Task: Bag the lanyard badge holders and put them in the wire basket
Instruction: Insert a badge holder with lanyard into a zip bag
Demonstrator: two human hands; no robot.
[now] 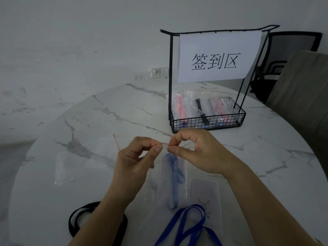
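Both hands are raised over the marble table. My left hand point(138, 155) and my right hand point(193, 150) each pinch the red zip strip at the top of a clear plastic bag point(165, 183). The bag hangs down from my fingers and holds a blue lanyard badge holder point(175, 174). Behind my hands stands the black wire basket point(209, 121) with several bagged lanyards in it, pink, black and blue. Another blue lanyard point(188, 226) with a clear badge holder point(204, 194) lies loose at the near edge.
An empty clear bag point(71, 167) with a red strip lies flat to the left. A black lanyard point(78, 219) is coiled at the near left. A white paper sign point(216, 57) hangs on the basket's frame. A chair point(287, 64) stands behind the table at right.
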